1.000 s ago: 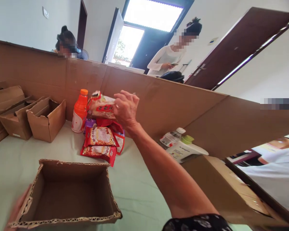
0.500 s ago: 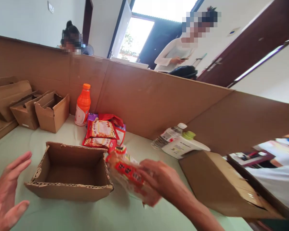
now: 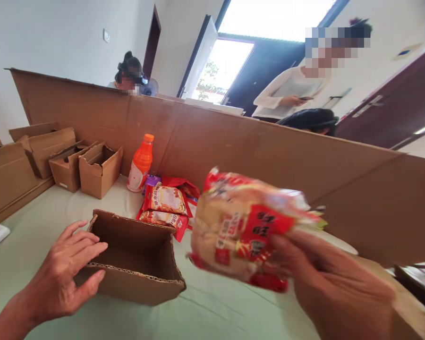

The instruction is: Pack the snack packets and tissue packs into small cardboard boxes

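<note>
My right hand (image 3: 336, 288) is closed on a red and clear snack packet (image 3: 244, 226), held up close to the camera above the table, right of an open cardboard box (image 3: 134, 257). My left hand (image 3: 65, 276) rests against the box's near left corner, fingers spread over its rim and thumb on its front wall. The box looks empty inside. Behind it, a pile of similar red snack packets (image 3: 166, 208) lies next to an orange drink bottle (image 3: 140, 163).
A tall cardboard partition (image 3: 262, 151) runs along the back of the green-covered table (image 3: 28, 222). Several small open boxes (image 3: 99, 170) and flattened cardboard (image 3: 7, 174) sit at the left. Three other people are beyond the partition; one stands looking at a phone.
My right hand has brought the snack packet from low beside the box up close to the camera. My left hand has moved from the air onto the box's left corner.
</note>
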Demonstrator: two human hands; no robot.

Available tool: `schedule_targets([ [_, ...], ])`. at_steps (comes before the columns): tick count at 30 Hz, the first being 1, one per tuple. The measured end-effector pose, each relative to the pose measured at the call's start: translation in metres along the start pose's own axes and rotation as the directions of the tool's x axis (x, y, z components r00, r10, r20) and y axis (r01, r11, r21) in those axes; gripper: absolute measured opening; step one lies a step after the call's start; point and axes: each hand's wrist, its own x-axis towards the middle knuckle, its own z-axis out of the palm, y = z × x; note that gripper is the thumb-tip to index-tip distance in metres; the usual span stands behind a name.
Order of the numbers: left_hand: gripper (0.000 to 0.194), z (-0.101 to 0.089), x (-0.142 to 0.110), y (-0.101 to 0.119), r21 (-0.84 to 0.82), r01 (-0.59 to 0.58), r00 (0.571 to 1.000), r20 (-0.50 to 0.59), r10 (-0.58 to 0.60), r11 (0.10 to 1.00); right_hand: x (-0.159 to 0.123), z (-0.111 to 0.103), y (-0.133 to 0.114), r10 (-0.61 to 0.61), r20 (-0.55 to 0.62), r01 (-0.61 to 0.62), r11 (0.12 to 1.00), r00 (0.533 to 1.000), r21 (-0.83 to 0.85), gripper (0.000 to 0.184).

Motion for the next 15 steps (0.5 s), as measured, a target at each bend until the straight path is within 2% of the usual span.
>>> schedule_targets([
  [2,0.033,0.001,0.001,0.003,0.014,-0.005,1.000,-0.014,0.005,1.000,0.006,0.008,-0.038,-0.018,-0.201,0.024,0.999,0.979,0.026,0.019],
  [3,0.031,0.001,0.002,0.005,0.018,-0.003,1.000,-0.017,0.003,1.000,0.007,0.016,-0.055,-0.071,-0.247,0.080,0.996,0.966,0.025,0.023],
  [4,0.030,0.001,0.002,0.007,0.021,-0.004,1.000,-0.014,0.004,1.000,0.006,0.025,-0.071,-0.156,-0.237,0.165,0.986,0.959,0.017,0.027],
  [6,0.027,-0.002,0.001,0.009,0.027,0.007,1.000,0.001,-0.007,1.000,0.002,0.043,-0.095,-0.362,-0.099,0.366,0.931,0.927,0.021,0.027],
  [7,0.025,-0.004,0.000,0.009,0.033,0.021,1.000,0.001,-0.021,0.999,0.000,0.050,-0.104,-0.471,-0.009,0.471,0.880,0.882,0.060,0.025],
  [8,0.024,-0.005,-0.003,0.009,0.040,0.035,0.999,-0.008,-0.035,0.999,-0.001,0.056,-0.110,-0.574,0.078,0.564,0.817,0.815,0.117,0.022],
  [11,0.021,-0.008,-0.013,0.007,0.037,0.082,0.996,-0.050,-0.080,0.996,-0.002,0.062,-0.121,-0.759,0.281,0.717,0.649,0.587,0.255,0.025],
  [13,0.021,-0.007,-0.020,0.006,0.006,0.100,0.992,-0.072,-0.100,0.995,-0.001,0.062,-0.125,-0.759,0.449,0.727,0.622,0.471,0.289,0.030],
  [15,0.020,-0.004,-0.025,0.006,-0.039,0.114,0.988,-0.098,-0.118,0.993,0.000,0.067,-0.132,-0.649,0.680,0.691,0.663,0.340,0.287,0.029],
])
